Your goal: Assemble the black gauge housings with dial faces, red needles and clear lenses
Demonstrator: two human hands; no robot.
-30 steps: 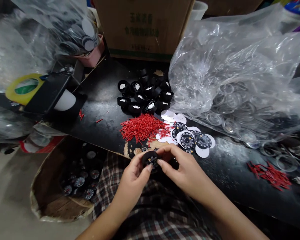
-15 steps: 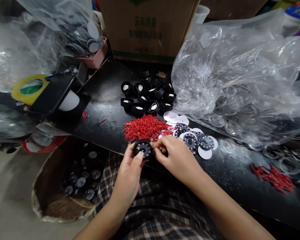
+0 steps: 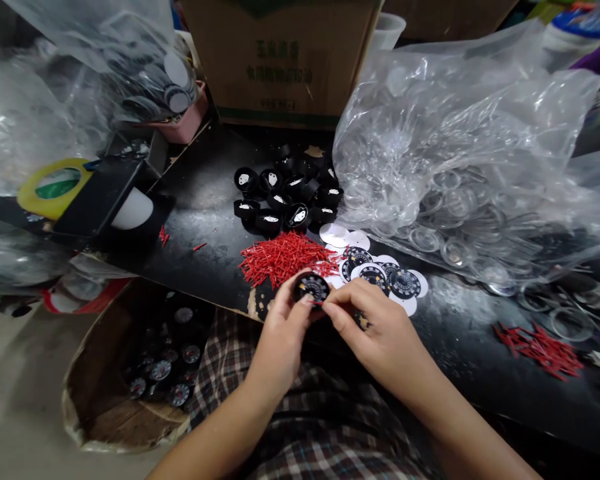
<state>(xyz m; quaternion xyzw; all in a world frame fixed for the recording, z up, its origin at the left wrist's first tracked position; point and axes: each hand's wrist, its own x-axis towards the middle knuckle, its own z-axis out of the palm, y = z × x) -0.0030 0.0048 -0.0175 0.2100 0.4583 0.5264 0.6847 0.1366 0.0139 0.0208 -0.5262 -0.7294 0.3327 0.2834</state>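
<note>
My left hand (image 3: pixel 283 333) is closed around a round black gauge case (image 3: pixel 312 285), its dial face with white markings turned up toward me. The thumb lies against the near rim. A small red pointer (image 3: pixel 316 303) lies across the lower part of the dial, its end pinched between the thumb and forefinger of my right hand (image 3: pixel 367 320). Just beyond my hands is a heap of red pointers (image 3: pixel 283 259). To the right of it, printed dial discs (image 3: pixel 373 275) overlap, some showing plain white backs. Several black cases (image 3: pixel 280 200) stand behind the heap.
A clear plastic bag of transparent rings (image 3: pixel 450 193) takes up the right side. More red pointers (image 3: pixel 540 350) lie at far right. A cardboard box (image 3: pixel 280 60) stands behind. At lower left, a bin (image 3: pixel 75 400) holds gauges. A tape roll (image 3: pixel 27 193) sits on the left.
My left hand has shifted right with the gauge case and tilted it. My right hand has brought a red pointer onto the dial. The view has shifted slightly.
</note>
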